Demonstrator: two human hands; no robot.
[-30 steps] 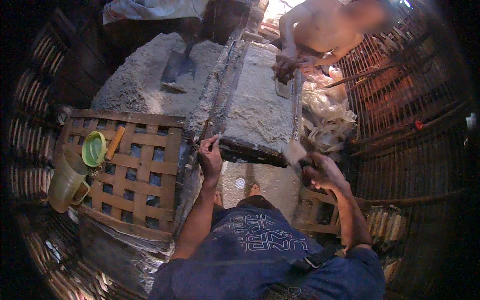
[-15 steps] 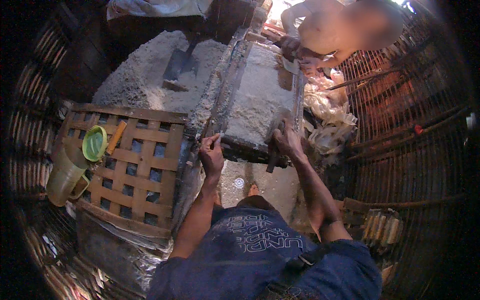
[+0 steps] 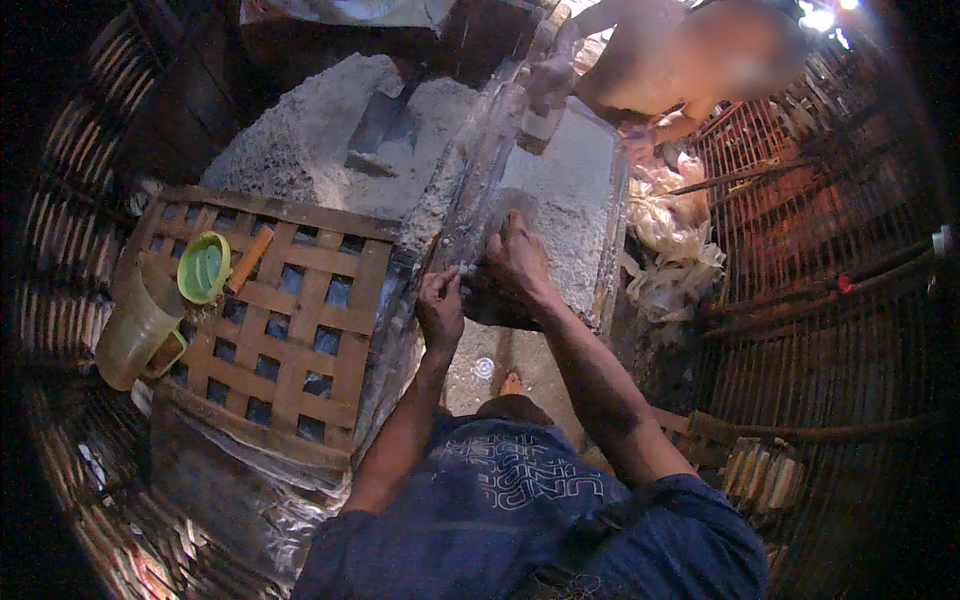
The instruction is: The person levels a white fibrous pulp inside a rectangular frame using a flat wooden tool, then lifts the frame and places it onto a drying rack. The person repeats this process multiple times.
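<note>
Both hands placed at the near end of a grey slab in a long mould.

A jug [image 3: 140, 325], green lid [image 3: 204, 267] and orange stick [image 3: 249, 260] are seen on a wooden lattice [image 3: 330, 330] at left. The left hand [image 3: 440, 310] is curled on the mould [image 3: 470, 190] edge, gripping it. The right hand [image 3: 517, 262] is pressed on the slab [image 3: 570, 200] surface, just beside; whether a tool is held cannot be told. Another person's hand [image 3: 548, 80] is seen at the far end.

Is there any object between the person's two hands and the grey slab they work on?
Nothing visible. The right hand rests directly on the grey slab, and the left hand grips its near edge. The co-worker's hand is at the far end.
</note>
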